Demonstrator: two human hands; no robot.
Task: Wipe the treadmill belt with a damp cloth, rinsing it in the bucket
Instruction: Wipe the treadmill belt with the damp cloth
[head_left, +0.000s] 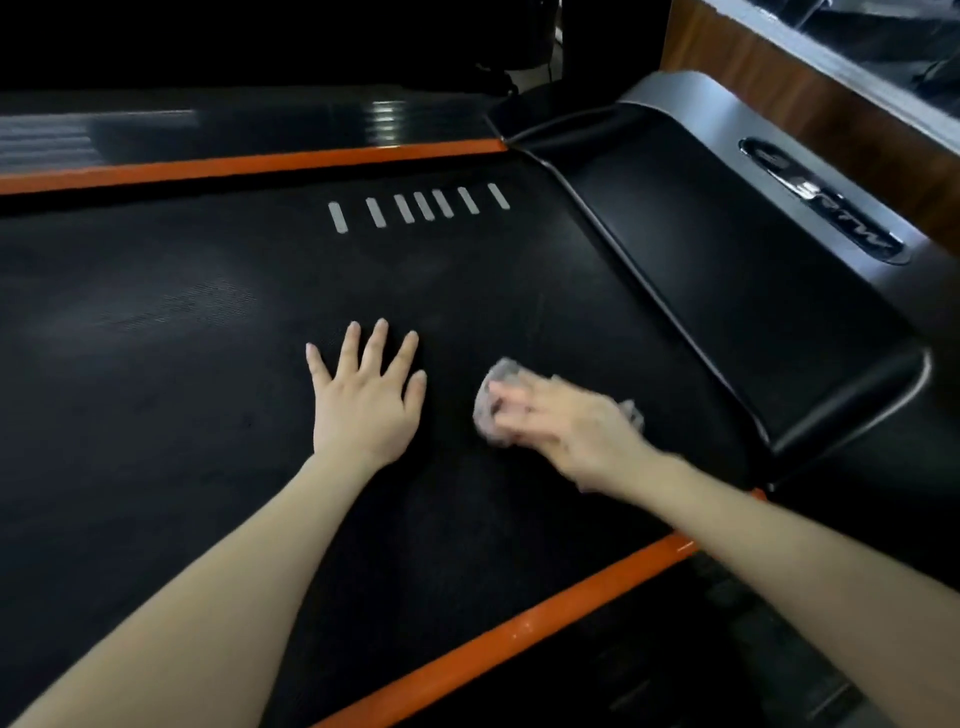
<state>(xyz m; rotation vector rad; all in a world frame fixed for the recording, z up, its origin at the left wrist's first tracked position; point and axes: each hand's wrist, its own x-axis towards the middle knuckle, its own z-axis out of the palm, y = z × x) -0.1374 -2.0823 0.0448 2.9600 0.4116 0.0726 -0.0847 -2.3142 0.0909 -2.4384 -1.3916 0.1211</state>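
Now the right hand (566, 431) presses the bunched grey cloth (493, 395) on the treadmill belt (208, 322), lower middle of the frame, fingers (511, 402) curled round it to rub, while the left hand (363, 400) lies flat and empty, fingers (375, 343) spread, probably for balance.

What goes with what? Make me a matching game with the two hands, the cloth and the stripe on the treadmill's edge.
Things:
1 left hand
2 right hand
3 cloth
4 edge stripe

Clues:
A orange
B grey and bunched up
C flat on the belt, fingers spread
D blurred, on top of the cloth

Pairs: 1-C, 2-D, 3-B, 4-A.
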